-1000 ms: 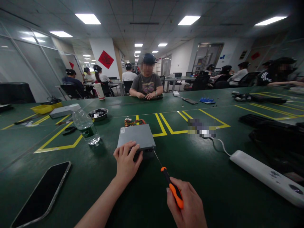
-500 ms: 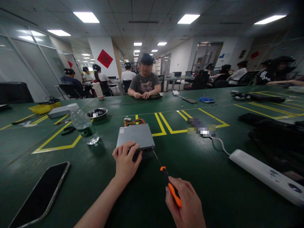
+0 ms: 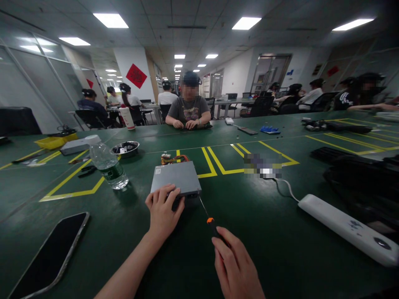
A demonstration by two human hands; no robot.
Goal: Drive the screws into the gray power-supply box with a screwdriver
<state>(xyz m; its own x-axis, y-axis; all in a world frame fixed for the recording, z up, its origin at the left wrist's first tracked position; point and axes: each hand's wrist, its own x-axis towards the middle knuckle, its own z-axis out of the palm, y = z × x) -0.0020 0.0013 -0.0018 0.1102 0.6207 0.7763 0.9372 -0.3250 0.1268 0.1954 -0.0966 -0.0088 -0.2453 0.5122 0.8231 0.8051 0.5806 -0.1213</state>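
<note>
A grey metal computer power supply (image 3: 176, 176) lies on the green table, its bundle of coloured cables (image 3: 175, 158) at the far side. My left hand (image 3: 163, 207) grips its near left edge, fingers over the top and thumb at the front face. In my right hand (image 3: 235, 259) is a screwdriver (image 3: 211, 223) with an orange and black handle, most of it covered by my fingers. Its thin shaft points up and left to the near right corner of the power supply. Whether the tip sits in a screw is too small to tell.
A water bottle (image 3: 109, 164) and a metal bowl (image 3: 125, 148) stand to the left, a smartphone (image 3: 50, 253) nearer me. On the right lies a white power strip (image 3: 346, 228) with a cable. Yellow tape (image 3: 215, 166) marks the table. Across it sits a person (image 3: 189, 110).
My right hand has shifted its grip up the screwdriver, its fingers now covering most of the handle. My left hand stays on the power supply. The view has shifted slightly.
</note>
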